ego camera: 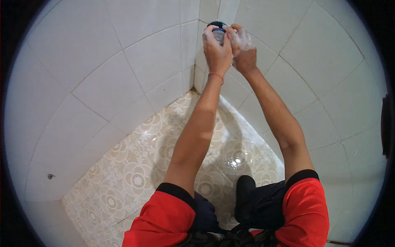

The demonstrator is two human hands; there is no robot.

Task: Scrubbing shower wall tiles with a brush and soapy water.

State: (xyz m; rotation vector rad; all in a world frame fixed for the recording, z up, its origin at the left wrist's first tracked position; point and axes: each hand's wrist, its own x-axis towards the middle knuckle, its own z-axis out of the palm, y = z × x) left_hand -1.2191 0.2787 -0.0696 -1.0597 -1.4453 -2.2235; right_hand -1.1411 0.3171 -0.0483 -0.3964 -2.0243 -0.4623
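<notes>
High in the picture, near the corner of two tiled walls, both hands meet at a small dark object (218, 30) with a blue rim and a greyish part. Its exact kind is hard to tell, since fingers cover much of it. My left hand (216, 54) wraps it from below and the left, thumb and fingers on either side. White soap foam coats my right hand (243, 46), whose curled fingers grip the object's right side. Some foam also shows on the left fingers. A thin red cord (216, 75) circles the left wrist.
Pale tiled walls rise on the left (101, 80) and right (296, 80). The patterned floor (135, 179) looks wet, with a shiny patch below my arms. A black boot (243, 197) stands near the right wall. A small metal fitting (51, 176) juts from the left wall.
</notes>
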